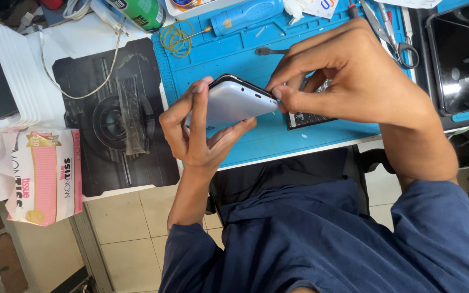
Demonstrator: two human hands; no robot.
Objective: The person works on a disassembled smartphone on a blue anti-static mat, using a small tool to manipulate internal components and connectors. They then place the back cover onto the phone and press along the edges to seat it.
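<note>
2 hands on a silver phone (234,102): left hand (199,133) cradling, right hand (343,76) fingers seemingly pinching its edge.

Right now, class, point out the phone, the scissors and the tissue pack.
phone (234,102), head view, on its silver back cover.
scissors (406,51), head view, on a handle loop.
tissue pack (47,176), head view, on its pink front panel.

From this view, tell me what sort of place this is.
Probably a phone repair bench: a blue work mat with a screwdriver and tweezers lying on it, and both hands working on a silver phone.
</note>
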